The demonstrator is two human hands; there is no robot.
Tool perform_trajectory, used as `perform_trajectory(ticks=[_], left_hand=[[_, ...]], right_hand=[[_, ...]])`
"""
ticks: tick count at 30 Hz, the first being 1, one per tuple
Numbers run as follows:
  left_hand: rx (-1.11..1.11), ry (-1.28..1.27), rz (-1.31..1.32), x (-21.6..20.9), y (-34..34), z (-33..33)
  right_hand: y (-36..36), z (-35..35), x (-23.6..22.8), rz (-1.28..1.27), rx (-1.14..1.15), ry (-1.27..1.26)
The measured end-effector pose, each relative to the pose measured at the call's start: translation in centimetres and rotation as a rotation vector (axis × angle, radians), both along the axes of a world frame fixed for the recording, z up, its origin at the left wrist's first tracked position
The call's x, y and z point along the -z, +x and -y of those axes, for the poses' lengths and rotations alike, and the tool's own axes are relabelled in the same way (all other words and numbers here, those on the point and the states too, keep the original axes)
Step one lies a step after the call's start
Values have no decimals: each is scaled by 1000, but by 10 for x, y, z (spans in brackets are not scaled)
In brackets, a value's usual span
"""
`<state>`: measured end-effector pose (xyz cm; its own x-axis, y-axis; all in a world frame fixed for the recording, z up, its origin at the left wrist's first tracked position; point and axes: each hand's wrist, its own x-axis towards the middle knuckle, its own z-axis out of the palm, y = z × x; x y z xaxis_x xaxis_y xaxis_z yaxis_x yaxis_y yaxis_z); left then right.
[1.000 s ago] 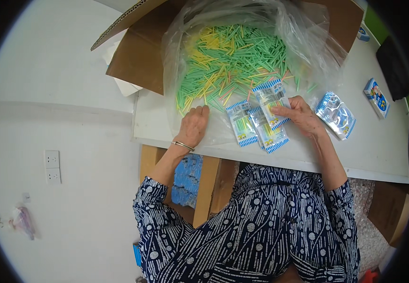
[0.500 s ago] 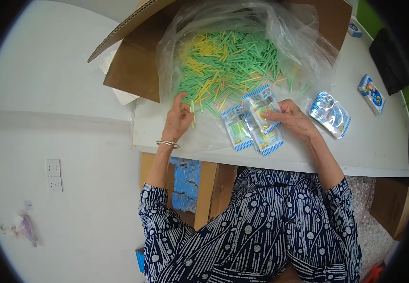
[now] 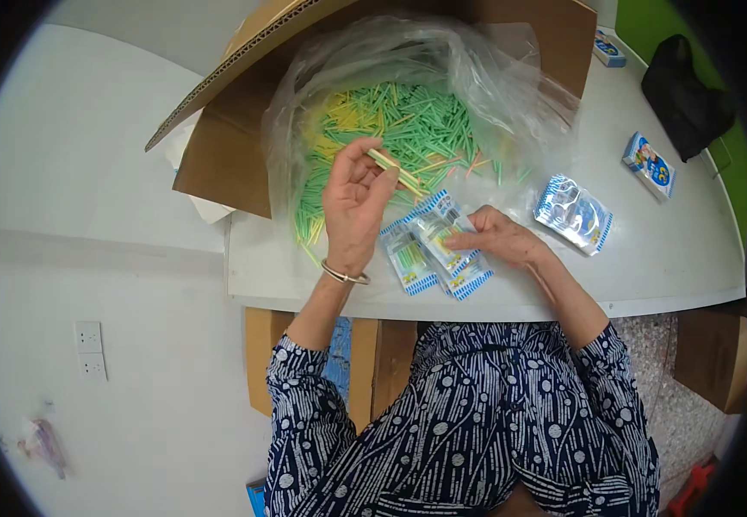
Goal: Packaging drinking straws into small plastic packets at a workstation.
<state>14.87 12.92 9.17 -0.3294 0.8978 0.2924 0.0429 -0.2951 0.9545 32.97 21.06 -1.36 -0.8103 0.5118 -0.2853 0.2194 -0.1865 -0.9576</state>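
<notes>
We hold a small bunch of thin yellow plastic sticks [image 3: 393,166] pinched between thumb and fingertips of our left hand [image 3: 353,205], lifted just above the open clear plastic bag [image 3: 511,86]. Our right hand [image 3: 498,239] lies on the white worktop [image 3: 675,258], fingers pressing down on the top one of several small blue-and-white printed packets [image 3: 435,244]; whether it grips that packet or only steadies it, we cannot tell. To do this well, we judge we should keep the sticks aligned and the pinch firm, so none slip. The bag sits inside a brown cardboard box [image 3: 218,164] and holds a loose heap of green and yellow sticks [image 3: 416,125]. A shiny silver packet [image 3: 573,214] lies apart.
</notes>
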Motion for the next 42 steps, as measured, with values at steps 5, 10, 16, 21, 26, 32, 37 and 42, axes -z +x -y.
perform_trajectory(ticks=[5,10,16,21,26,32,37,42], left_hand=[[-69,43,-37,6,22,2],[-113,79,-71,15,35,11],[-77,48,-136,22,43,16],[-144,-51,-142,25,46,9],[-117,-210,-354,32,37,8],[-84,-222,-452,26,22,0],[26,-230,-461,37,28,0],[77,-150,-843,41,30,-3]], right_hand=[[12,-3,-16,-104,-128,-164],[18,-3,-24,-195,-171,-280],[16,-8,-18,-211,-177,-293],[17,-16,-10,-192,-196,-219],[19,-18,-8,-212,-188,-189],[20,-24,-1,-215,-191,-181],[22,-25,7,-184,-217,-150],[24,-24,6,-196,-230,-197]])
